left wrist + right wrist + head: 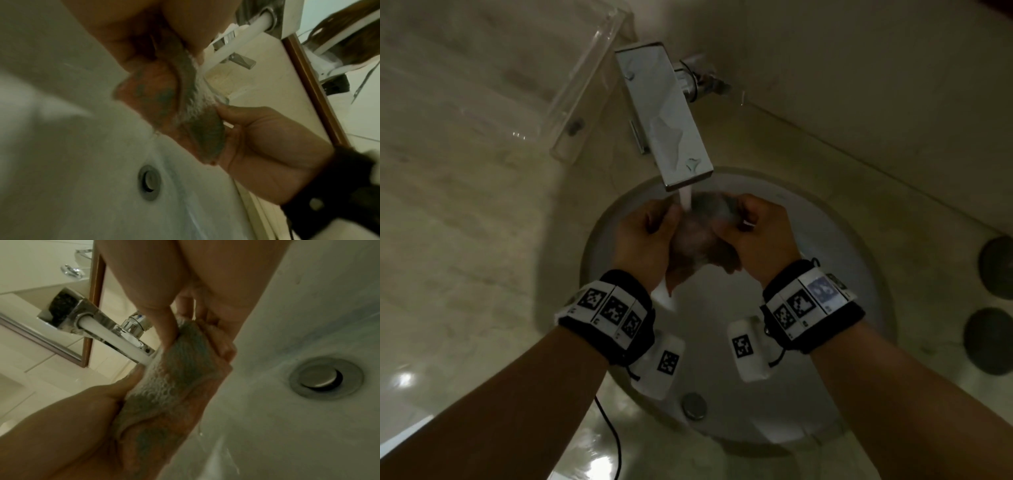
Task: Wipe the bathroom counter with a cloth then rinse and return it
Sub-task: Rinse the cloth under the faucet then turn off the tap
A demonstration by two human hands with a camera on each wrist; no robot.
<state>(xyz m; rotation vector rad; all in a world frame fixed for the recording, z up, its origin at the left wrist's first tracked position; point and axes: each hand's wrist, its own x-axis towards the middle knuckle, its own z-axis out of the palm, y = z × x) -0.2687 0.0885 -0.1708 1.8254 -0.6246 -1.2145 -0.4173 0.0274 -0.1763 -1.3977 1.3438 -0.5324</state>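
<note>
Glossy chrome metal faucet point(666, 116); smooth white glazed basin point(835, 260); wet, nubbly cloth point(176, 373); polished marbled counter point(465, 240)

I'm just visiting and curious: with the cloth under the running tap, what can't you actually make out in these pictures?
- Cloth: head view, its full shape is hidden, bunched between the left hand and right hand.
- Two dark round things on the counter: head view, cut off by the right edge, too dim to name.
- Tap handle position: too small, partly behind the spout.
- Cloth's pattern: both wrist views, blurred and covered by water.
</note>
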